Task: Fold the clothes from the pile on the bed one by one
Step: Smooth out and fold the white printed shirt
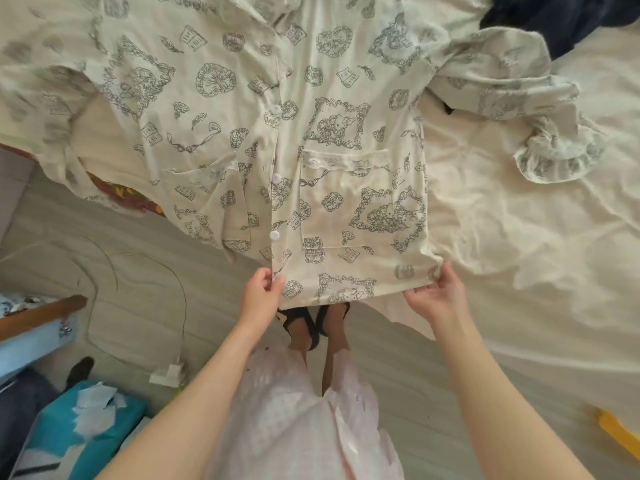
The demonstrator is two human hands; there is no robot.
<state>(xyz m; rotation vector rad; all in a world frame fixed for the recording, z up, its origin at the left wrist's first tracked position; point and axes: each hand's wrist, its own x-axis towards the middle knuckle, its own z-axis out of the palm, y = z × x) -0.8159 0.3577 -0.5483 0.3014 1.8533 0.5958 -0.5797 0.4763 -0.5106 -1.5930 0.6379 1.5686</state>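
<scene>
**Both hands at the hem of the printed shirt**

A cream button-front shirt [346, 140] with grey printed motifs lies spread front-up on the bed [519, 220], its lower part hanging over the bed's edge toward the floor [138, 265]. The left hand [258, 292] pinches the hem at the button placket, its fingers [273, 284] curled onto the cloth; the right hand [438, 296] holds the hem's other corner, thumb on top and fingers tucked beneath. Holding both corners this way probably keeps the front panel taut and flat, ready for smoothing or for a first fold upward.

Beyond the fingers, the shirt's body runs away up the bed. The right sleeve [540, 109], with its frilled cuff, sprawls outward past the right hand's side; the left sleeve trails off the bed's edge. A dark garment [568, 19] lies far beyond the right fingers.

Bare sheet to the right of the right hand leaves room to lay the sleeve across. On the left, the bed's edge is close, so that side offers little support.
</scene>
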